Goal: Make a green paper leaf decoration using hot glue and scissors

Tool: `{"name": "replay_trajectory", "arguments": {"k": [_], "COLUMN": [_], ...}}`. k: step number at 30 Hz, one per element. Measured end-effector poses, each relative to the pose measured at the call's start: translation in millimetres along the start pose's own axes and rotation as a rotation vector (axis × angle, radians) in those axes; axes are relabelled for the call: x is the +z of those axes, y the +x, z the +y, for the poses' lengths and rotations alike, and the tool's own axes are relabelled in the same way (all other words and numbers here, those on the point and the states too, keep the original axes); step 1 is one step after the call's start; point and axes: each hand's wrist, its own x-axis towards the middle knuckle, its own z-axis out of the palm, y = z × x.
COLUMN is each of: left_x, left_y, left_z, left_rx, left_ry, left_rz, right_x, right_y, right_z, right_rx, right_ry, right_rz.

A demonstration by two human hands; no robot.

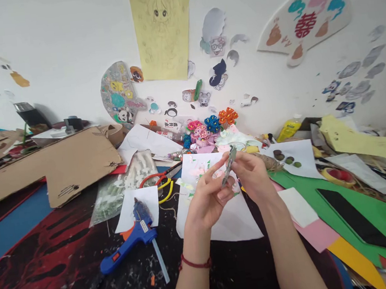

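Observation:
A small flat grey-green piece [229, 164], seen nearly edge-on, is held up between both hands; its exact kind does not show. My left hand [210, 193], with a red cord at the wrist, has its fingers closed around the lower part. From the right, the fingertips of my right hand [253, 172] pinch its upper edge. Below the hands lies a white paper sheet [218, 227] with pink, white and green scraps on it. A blue hot glue gun [132, 243] rests to the left on a small white paper [123, 218], a glue stick jutting from its body.
Left of the sheet lie red-handled scissors [148, 180], yellow-handled pliers [166, 191], a plastic bag [107, 204] and cardboard [77, 163]. On the right, a black phone [355, 217] lies on green paper [311, 192]. Pipe-cleaner-like flowers [213, 124] stand by the wall.

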Motion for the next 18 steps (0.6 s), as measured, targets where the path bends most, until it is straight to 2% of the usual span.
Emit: {"name": "replay_trajectory", "arguments": {"k": [4, 11, 18], "left_x": [0.5, 3.2, 4.3], "left_y": [2.4, 3.5, 1.1], "left_z": [-6.5, -11.5, -11.6], "left_rx": [0.067, 0.341, 0.527], "left_ry": [0.103, 0.355, 0.591], "left_rz": [0.078, 0.242, 0.337], "right_x": [0.5, 3.0, 3.5], "right_y": [-2.0, -2.6, -2.9], "right_z": [-1.4, -0.2, -0.7], "right_rx": [-0.012, -0.058, -0.025], "right_ry": [0.033, 0.074, 0.027], "right_rz": [0.079, 0.216, 0.17]}}
